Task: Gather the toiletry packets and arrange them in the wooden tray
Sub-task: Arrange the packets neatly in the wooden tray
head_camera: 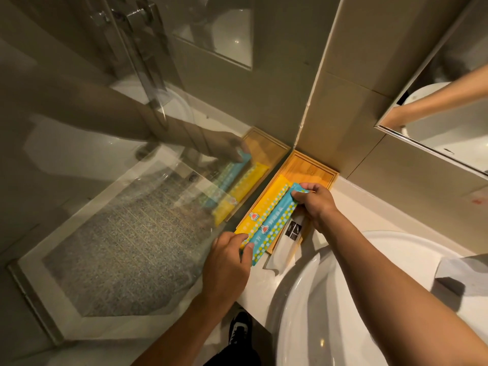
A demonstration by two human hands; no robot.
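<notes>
A wooden tray (pixel 314 169) sits in the corner of the white counter, against the tiled wall and a glass panel. A yellow packet (pixel 266 204) lies along the tray's left side. Next to it lies a long blue dotted packet (pixel 274 223), held at both ends: my left hand (pixel 229 260) pinches its near end, my right hand (pixel 315 202) grips its far end. A white packet with a black label (pixel 289 239) lies at the tray's right side, partly under my right hand, its near end hanging over the tray's front edge.
A white round basin (pixel 330 299) fills the lower right. The glass shower panel (pixel 158 180) at left mirrors the tray and packets. A mirror (pixel 449 114) hangs at upper right. White crumpled paper (pixel 464 270) lies at the right edge. A black shoe (pixel 239 328) shows on the floor below.
</notes>
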